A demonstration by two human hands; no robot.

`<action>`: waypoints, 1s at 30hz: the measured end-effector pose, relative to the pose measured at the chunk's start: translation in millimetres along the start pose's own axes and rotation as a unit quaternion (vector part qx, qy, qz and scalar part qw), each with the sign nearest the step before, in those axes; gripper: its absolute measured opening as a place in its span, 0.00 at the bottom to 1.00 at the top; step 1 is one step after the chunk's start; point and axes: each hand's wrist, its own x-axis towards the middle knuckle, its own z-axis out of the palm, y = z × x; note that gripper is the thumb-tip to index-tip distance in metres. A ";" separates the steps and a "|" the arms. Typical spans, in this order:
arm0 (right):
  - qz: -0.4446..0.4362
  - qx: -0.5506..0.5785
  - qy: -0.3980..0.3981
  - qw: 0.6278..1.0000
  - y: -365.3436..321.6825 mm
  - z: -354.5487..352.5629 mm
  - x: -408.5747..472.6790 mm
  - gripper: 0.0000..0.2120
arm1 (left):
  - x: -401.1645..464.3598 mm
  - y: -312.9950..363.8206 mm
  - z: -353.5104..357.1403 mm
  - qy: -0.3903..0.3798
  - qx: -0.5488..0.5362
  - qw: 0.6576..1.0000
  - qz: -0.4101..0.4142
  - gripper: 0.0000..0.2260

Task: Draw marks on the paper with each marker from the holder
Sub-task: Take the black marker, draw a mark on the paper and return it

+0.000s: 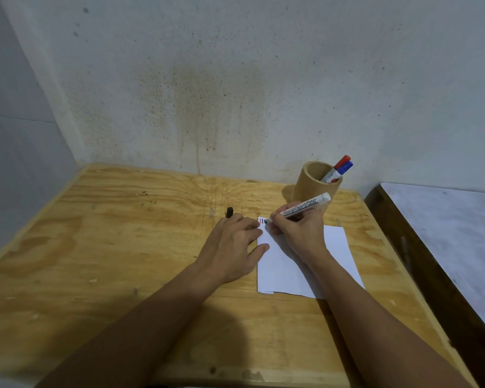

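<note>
Right hand (297,233): fingers closed around a white-barrelled marker printed "Boardmarker" (303,206). The marker is tilted, its rear end pointing up and to the right toward the holder, its tip down at the top left corner of the paper. The heel of this hand rests on the sheet.

Left hand (235,245): palm down, fingers spread and flat, grasping nothing clearly. Its fingertips and thumb lie on the left edge of the paper; the rest of the hand lies on the counter. A small black cap (230,212) shows just beyond the far fingers; contact with the hand cannot be confirmed.

White rectangular sheet of paper (289,273): lies flat on the counter, right of centre. Short marks (262,221) sit in a row at its top left corner, red, blue and black, right beside the marker tip.

Tan cylindrical holder (311,186): stands upright behind the right hand, near the wall. It contains two markers leaning right, a red-capped marker (341,162) and a blue-capped marker (345,167), side by side.

Light plywood counter (123,247): carries all items. A stained white wall (235,93) stands behind it. A dark-framed surface with a pale top (445,233) stands just beside its right edge.
</note>
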 end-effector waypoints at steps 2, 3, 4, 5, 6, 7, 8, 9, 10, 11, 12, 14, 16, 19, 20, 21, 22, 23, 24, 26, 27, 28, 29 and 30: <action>0.000 -0.006 0.002 1.000 1.2 0.4 0.1 0.05 | 0.1 0.1 0.2 0.001 -0.001 1.000 0.000 0.17; 0.000 -0.005 0.004 1.000 1.8 0.3 0.1 0.05 | 0.1 0.3 0.2 0.001 -0.002 1.000 0.001 0.17; 0.000 -0.005 0.006 1.000 2.2 0.2 0.0 0.04 | 0.1 0.5 0.2 0.001 -0.002 1.000 0.002 0.17; 0.000 -0.005 0.007 1.000 2.3 0.3 0.0 0.04 | -0.1 0.6 0.1 0.001 -0.003 1.000 0.002 0.17; 0.002 -0.005 0.007 1.000 2.3 0.3 -0.2 0.03 | -0.1 0.6 0.1 0.002 -0.004 1.000 0.001 0.17; 0.004 -0.006 0.006 1.000 2.5 0.2 -0.1 0.02 | -0.2 0.5 0.0 0.003 -0.006 1.000 0.000 0.17; 0.005 -0.008 0.006 1.000 2.2 0.1 -0.4 0.01 | -0.2 0.6 0.0 0.004 -0.006 1.000 0.001 0.17; 0.004 -0.010 0.007 1.000 2.0 0.0 -0.8 0.01 | -0.5 0.8 -0.2 0.006 -0.005 1.000 0.002 0.17; 0.004 -0.012 0.007 1.000 1.6 -0.3 -1.5 0.01 | -0.6 0.9 0.0 0.007 -0.005 1.000 0.002 0.17; 0.005 -0.011 0.006 1.000 1.3 -0.1 -2.1 0.01 | -0.7 1.1 0.2 0.008 -0.005 1.000 0.003 0.17; 0.006 -0.008 0.005 1.000 0.7 -0.1 -2.8 0.01 | -0.8 1.2 0.3 0.009 -0.005 1.000 0.004 0.17; 0.006 0.000 0.014 1.000 -0.4 0.0 -4.1 0.03 | -0.5 1.6 0.1 0.013 -0.006 1.000 0.002 0.17; -0.001 0.019 0.042 0.999 -1.1 -1.8 -4.8 0.02 | -0.5 1.7 -0.4 0.013 -0.008 1.000 0.004 0.17; -0.016 0.071 0.075 0.995 -6.6 -10.0 -6.0 0.06 | 0.6 1.9 -4.1 0.023 -0.028 0.999 -0.003 0.16; -0.020 0.087 0.081 0.993 -10.4 -13.4 -6.4 0.07 | 1.5 1.1 -6.6 0.041 -0.042 0.998 -0.019 0.16; -0.024 0.101 0.085 0.991 -15.2 -16.7 -6.9 0.08 | 3.4 -0.7 -8.8 0.071 -0.054 0.995 -0.041 0.15; -0.026 0.115 0.086 0.989 -19.7 -19.8 -6.8 0.08 | 6.4 -3.0 -11.3 0.104 -0.063 0.990 -0.069 0.14; -0.023 0.125 0.084 0.988 -23.6 -22.6 -6.1 0.08 | 9.8 -6.4 -13.3 0.123 -0.072 0.984 -0.104 0.13; -0.017 0.134 0.079 0.988 -27.3 -25.1 -5.4 0.08 | 13.4 -10.3 -15.5 0.122 -0.082 0.979 -0.143 0.14; 0.007 0.153 0.058 0.987 -33.9 -28.4 -4.2 0.06 | 19.7 -18.7 -19.3 0.081 -0.113 0.969 -0.204 0.14; 0.024 0.166 0.046 0.985 -36.8 -29.6 -3.7 0.03 | 22.4 -21.5 -21.2 0.054 -0.123 0.966 -0.220 0.12; 0.038 0.186 0.032 0.981 -40.5 -30.2 -4.3 0.01 | 24.4 -23.2 -22.6 0.038 -0.131 0.963 -0.231 0.10; 0.047 0.198 0.024 0.979 -44.1 -30.4 -5.0 0.02 | 26.0 -23.1 -24.5 0.035 -0.146 0.958 -0.246 0.09; 0.050 0.205 0.016 0.977 -47.4 -30.6 -5.5 0.03 | 27.6 -21.7 -26.9 0.042 -0.177 0.946 -0.268 0.07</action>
